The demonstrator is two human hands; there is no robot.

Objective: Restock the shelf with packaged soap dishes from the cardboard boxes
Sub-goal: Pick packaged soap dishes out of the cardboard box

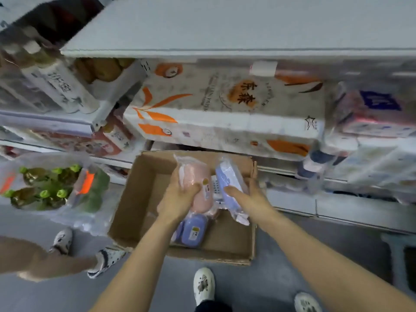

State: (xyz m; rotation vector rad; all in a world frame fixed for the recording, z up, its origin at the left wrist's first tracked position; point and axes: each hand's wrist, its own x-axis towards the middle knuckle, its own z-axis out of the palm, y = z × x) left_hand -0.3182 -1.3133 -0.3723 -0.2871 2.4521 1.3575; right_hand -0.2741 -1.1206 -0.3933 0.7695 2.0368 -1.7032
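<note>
Left hand [177, 197] grips pink soap dish [198, 176]; right hand [249, 197] grips purple one [229, 179]

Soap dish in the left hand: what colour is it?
Pale pink, in clear wrap: the soap dish gripped by the left hand, seen in the head view.

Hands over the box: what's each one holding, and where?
Left hand grips the pink soap dish around its near half. Right hand grips the blue soap dish along its near edge.

A pink soap dish [198, 179], lilac soap dish [229, 179] and brown cardboard box [144, 188] below white tissue packs [225, 109] patterned with orange leaves.
</note>
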